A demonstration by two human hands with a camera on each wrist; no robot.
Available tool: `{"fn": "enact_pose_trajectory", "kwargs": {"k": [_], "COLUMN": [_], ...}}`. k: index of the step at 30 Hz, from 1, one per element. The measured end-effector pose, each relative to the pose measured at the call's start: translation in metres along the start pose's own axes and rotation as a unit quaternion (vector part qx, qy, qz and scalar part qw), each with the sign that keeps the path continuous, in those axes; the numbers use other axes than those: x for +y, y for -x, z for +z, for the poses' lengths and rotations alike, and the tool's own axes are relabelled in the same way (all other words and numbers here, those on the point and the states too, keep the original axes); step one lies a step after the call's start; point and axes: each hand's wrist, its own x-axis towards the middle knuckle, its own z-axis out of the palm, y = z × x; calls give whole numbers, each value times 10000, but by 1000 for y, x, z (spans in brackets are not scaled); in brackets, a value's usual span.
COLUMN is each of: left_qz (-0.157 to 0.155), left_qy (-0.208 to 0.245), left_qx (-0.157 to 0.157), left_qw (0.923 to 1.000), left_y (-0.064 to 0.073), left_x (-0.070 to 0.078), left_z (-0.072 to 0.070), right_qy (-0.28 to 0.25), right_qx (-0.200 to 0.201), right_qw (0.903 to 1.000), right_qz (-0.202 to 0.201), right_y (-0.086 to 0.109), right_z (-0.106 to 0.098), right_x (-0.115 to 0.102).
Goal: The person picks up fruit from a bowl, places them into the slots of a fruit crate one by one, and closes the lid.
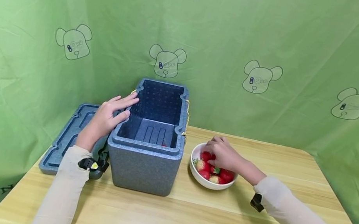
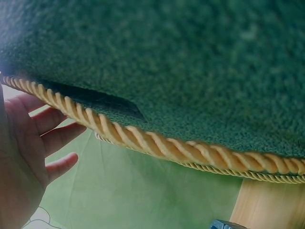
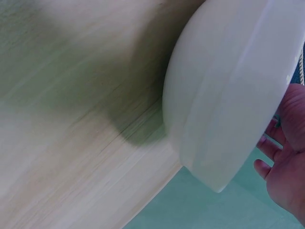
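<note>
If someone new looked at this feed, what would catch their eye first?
Probably the red strawberries in the white bowl, right of centre in the head view, under the right hand. Beside it stands the open grey-blue box, the left hand at its rim. Yellow rope crosses the left wrist view.

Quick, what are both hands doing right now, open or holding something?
Left hand: open, at the box rim.
Right hand: over the strawberries in the bowl; can't tell whether it grips one.
</note>
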Motion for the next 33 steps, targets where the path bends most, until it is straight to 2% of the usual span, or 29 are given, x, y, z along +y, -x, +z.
{"fn": "enact_pose_trajectory", "kwargs": {"k": [19,33], "left_qz": [-11,-32], "left_qy": [1,26], "left_qx": [33,15], "left_qw": [10000,10000], "left_y": [0,0], "left_x": [1,2], "left_z": [1,-1], "right_qy": [178,91], "right_qx": [79,212], "right_qw": [9998,9996], "right_qz": [-89,-134], "right_y": [-1,-1], "right_z": [4,5], "right_x": [-1,1]}}
